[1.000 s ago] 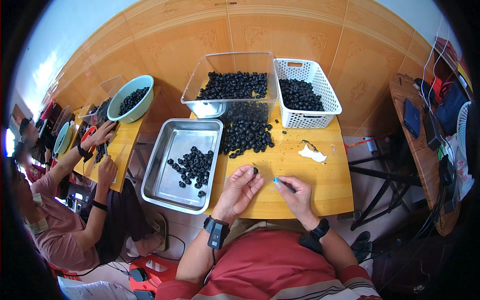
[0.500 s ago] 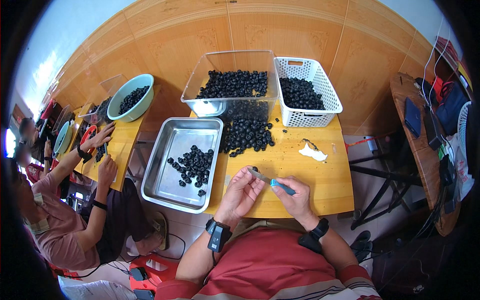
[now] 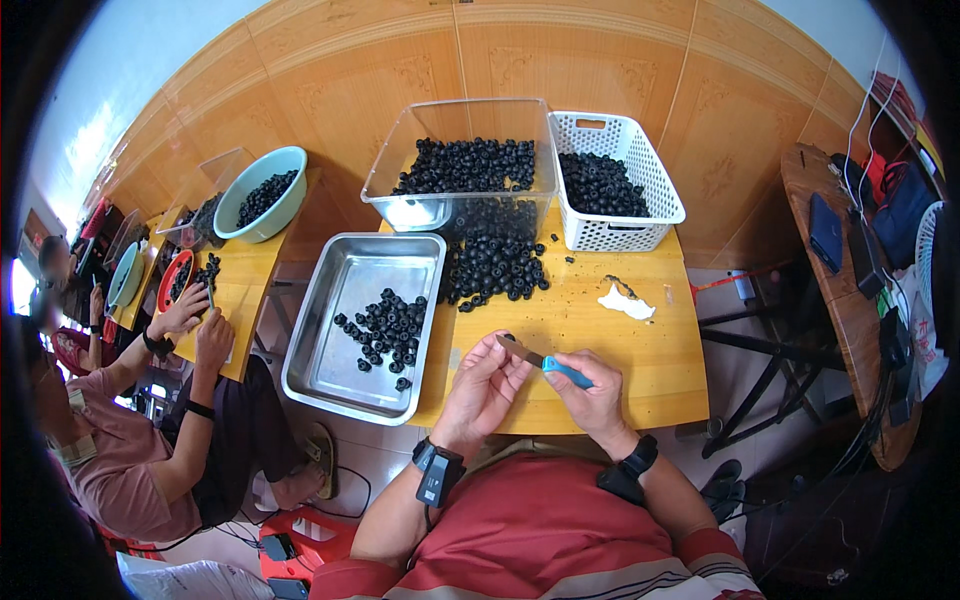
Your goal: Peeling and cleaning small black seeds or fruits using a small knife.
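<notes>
- Knife [image 3: 545, 361], blue-handled with a short blade, sits between both hands over the near edge of the yellow table [image 3: 660, 350], blade pointing left and far.
- Left hand [image 3: 484, 386] has its fingers curled together around a small dark fruit [image 3: 508, 338] at the blade's tip; the fruit is mostly hidden, so the exact pinch is hard to tell.
- Right hand [image 3: 592, 388] has its fingers closed around the knife handle, thumb on top.
- Far left, another person's hands [image 3: 195, 325] work at a separate yellow table with a teal bowl [image 3: 262, 190] of dark fruit at its far end.
- Left of the hands, a steel tray [image 3: 345, 330] overhangs the table's left edge, with a small cluster of dark fruit in it and bare metal around.
- Beyond, a clear plastic tub [image 3: 465, 160] full of dark fruit stands at the far edge, with a loose pile [image 3: 495, 265] spilled just near it.
- Right of the tub, touching it, stands a white slotted basket [image 3: 620, 225] of fruit.
- A white scrap [image 3: 625, 302] lies on bare table to the right, with open surface around it up to the right edge.
- Far right, a dark round wooden table [image 3: 860, 330] holds flat dark items, well apart.
</notes>
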Available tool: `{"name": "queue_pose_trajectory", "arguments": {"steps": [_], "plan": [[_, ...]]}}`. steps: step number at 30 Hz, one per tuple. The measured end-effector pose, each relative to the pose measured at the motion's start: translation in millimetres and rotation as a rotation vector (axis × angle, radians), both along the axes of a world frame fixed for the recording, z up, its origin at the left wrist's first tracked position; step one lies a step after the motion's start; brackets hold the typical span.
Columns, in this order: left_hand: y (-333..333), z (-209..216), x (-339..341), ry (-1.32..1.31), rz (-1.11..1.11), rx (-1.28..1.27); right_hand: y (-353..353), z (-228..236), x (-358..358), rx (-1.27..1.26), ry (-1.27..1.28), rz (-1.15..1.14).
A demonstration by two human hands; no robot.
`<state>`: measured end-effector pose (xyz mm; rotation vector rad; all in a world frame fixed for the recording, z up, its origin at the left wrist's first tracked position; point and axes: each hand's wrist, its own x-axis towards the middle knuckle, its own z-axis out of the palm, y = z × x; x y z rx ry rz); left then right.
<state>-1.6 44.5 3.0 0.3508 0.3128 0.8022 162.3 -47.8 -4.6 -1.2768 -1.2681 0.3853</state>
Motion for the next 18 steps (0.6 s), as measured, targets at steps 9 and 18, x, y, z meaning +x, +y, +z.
{"name": "queue_pose_trajectory", "arguments": {"steps": [9, 18], "plan": [[-9, 16, -8, -0.033, -0.006, 0.126, 5, -9, 12, -0.152, 0.261, -0.176], [-7, 19, -20, 0.038, 0.051, 0.122, 2, -6, 5, -0.159, 0.257, -0.069]]}}
